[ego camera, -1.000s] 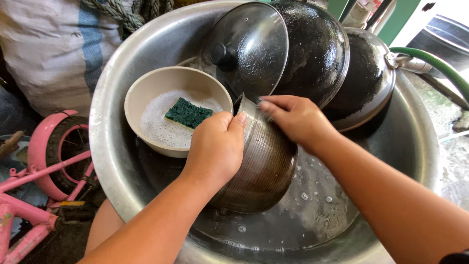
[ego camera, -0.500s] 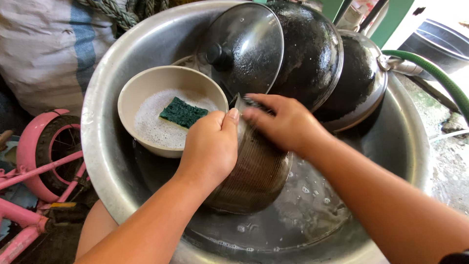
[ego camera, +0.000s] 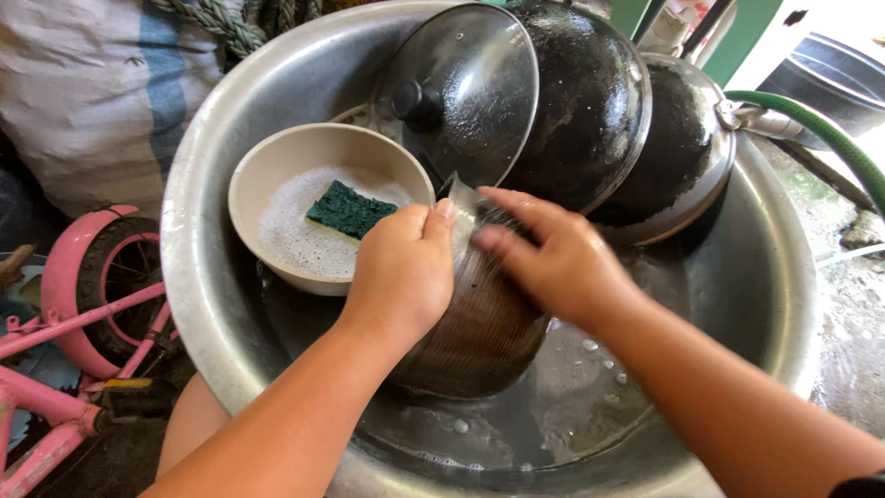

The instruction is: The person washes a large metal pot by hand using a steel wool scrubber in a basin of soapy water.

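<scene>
Head view: both hands (ego camera: pixel 479 263) on ribbed metal pot (ego camera: pixel 479 337).

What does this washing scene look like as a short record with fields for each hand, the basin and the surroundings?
left hand: grips the rim of a ribbed metal pot
right hand: rests on the pot, fingers spread
basin: large metal basin, shallow water
bowl: beige bowl with suds and green scouring pad
leaning: glass lid, two blackened pans
outside: pink bicycle, green hose

white woven sack (ego camera: pixel 92 92) with blue stripe, upper left, behind basin
</scene>
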